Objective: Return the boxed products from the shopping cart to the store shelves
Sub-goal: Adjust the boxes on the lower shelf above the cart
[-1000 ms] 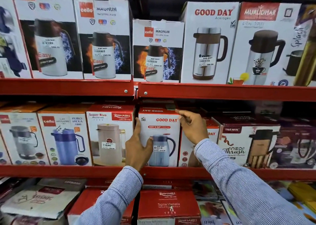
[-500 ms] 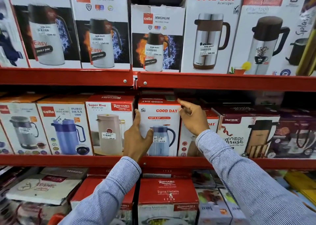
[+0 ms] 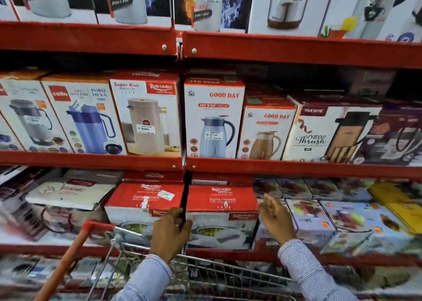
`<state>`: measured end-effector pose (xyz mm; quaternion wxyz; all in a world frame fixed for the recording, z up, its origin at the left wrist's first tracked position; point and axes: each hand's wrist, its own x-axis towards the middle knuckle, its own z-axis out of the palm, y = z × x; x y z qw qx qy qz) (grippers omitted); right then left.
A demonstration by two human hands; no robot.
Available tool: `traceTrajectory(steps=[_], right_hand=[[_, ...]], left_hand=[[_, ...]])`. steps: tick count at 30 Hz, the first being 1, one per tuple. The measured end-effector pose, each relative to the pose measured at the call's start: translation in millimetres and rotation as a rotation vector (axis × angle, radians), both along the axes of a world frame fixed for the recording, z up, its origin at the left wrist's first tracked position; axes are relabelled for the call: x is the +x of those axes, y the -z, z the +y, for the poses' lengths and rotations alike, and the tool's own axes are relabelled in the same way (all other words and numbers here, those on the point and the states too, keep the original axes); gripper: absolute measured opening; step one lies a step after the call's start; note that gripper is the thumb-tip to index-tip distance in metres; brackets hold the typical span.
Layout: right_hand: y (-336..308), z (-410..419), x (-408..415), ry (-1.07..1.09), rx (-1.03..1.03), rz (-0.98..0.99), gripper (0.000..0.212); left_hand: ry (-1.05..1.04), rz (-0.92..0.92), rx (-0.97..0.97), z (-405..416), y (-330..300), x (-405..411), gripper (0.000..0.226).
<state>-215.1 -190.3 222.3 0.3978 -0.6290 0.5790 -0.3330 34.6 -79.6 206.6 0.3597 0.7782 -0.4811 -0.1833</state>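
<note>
Both hands are held empty above the cart (image 3: 205,275), left hand (image 3: 170,234) loosely curled, right hand (image 3: 275,218) spread, Good Day box (image 3: 213,118) seated on the shelf (image 3: 296,167).

Two Good Day boxes (image 3: 214,118), two Rishabh Sigma boxes (image 3: 221,211), one cart (image 3: 205,275), perhaps more blurred.

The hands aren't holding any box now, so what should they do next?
Probably reach down into the shopping cart for another box. The left hand and right hand are empty, and the Good Day box stands on the middle shelf.
</note>
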Motion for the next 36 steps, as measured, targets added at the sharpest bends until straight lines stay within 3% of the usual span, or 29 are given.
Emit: traceTrajectory(steps=[4, 9, 14, 25, 28, 30, 32, 36], right_hand=[[26.0, -4.2, -0.2, -0.044, 0.108, 0.114, 0.042], [28.8, -3.5, 2.4, -0.057, 0.140, 0.060, 0.044], [28.7, -1.0, 2.1, -0.021, 0.153, 0.044, 0.044], [32.4, 0.4, -3.7, -0.067, 0.153, 0.015, 0.045], [27.8, -3.1, -16.8, -0.088, 0.135, 0.036, 0.046], [24.7, -11.3, -31.8, -0.086, 0.086, 0.106, 0.043], [24.0, -28.0, -48.8, -0.129, 0.043, 0.222, 0.045], [23.7, -72.7, -68.9, -0.421, -0.003, 0.731, 0.089]], left_hand=[[0.017, 0.011, 0.009, -4.7, 4.1, -11.4, 0.048], [0.029, 0.010, -0.022, -8.2, 14.6, -18.1, 0.063], [0.014, 0.152, -0.003, -8.5, 16.9, -24.9, 0.075], [-0.023, 0.132, -0.011, -14.7, 29.9, -21.5, 0.074], [-0.164, 0.135, -0.127, -10.0, 30.6, -33.2, 0.058], [-0.197, 0.063, -0.280, -3.6, 34.7, -52.0, 0.040], [-0.083, 0.011, -0.314, -2.9, 42.9, -80.8, 0.028], [0.216, 0.084, -0.086, -25.2, 48.3, -139.2, 0.021]])
